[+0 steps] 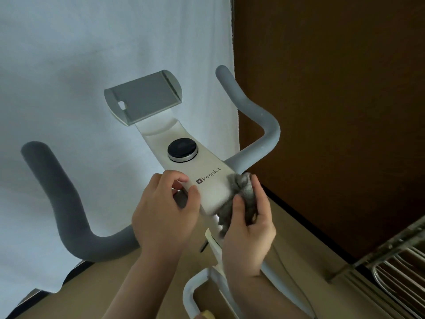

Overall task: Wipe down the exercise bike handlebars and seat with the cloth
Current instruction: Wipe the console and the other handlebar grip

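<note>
hands – left (164,210) curled, right (249,224) pinching

Matt grey foam handlebars (69,210), smooth white plastic console (207,180), fuzzy grey cloth (239,194), glossy black knob (182,148).

2 hands (165,210), 1 cloth (239,192), 2 handlebar grips (66,203), 1 dial (182,149), perhaps 1 rack (395,272).

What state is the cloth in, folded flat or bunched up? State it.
Bunched up. The grey cloth is a crumpled wad gripped by the right hand, pressed against the console's right edge; no flat folded layers show.
</note>
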The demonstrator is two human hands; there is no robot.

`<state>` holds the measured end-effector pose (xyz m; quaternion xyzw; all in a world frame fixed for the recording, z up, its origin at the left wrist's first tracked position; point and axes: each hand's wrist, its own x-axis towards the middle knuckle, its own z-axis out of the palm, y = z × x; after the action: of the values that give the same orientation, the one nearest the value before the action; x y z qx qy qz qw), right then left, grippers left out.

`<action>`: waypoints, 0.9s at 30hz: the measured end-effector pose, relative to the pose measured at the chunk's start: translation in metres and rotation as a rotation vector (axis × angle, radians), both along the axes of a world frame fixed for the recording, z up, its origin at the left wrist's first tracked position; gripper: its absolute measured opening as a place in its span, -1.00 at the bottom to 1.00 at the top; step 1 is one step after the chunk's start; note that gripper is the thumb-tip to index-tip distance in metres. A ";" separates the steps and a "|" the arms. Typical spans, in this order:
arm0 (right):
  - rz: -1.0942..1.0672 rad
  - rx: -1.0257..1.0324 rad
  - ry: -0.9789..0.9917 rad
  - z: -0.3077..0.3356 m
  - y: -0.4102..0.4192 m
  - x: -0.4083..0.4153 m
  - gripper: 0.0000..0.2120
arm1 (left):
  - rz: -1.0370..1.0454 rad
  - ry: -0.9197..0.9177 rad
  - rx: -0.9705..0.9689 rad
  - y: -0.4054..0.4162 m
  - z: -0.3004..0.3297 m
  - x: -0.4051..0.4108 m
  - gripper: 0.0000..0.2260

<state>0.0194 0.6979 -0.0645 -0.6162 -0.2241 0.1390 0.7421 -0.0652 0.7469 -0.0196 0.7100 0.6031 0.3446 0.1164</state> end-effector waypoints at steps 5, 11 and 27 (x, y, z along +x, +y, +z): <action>0.180 -0.008 -0.600 0.012 0.007 0.027 -0.69 | -0.101 -0.014 -0.053 0.001 0.002 -0.010 -0.85; 0.359 -0.143 -0.993 0.048 0.033 0.057 -0.76 | -0.211 0.006 -0.213 0.021 0.016 -0.022 -0.85; 0.435 -0.532 -1.052 0.066 0.077 0.055 -0.80 | -0.216 -0.111 -0.370 0.045 0.018 -0.030 -0.92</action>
<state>0.0741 0.7746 0.0018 -0.7061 -0.6372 0.0163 0.3085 -0.0952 0.7920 -0.0012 0.7171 0.5690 0.2522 0.3137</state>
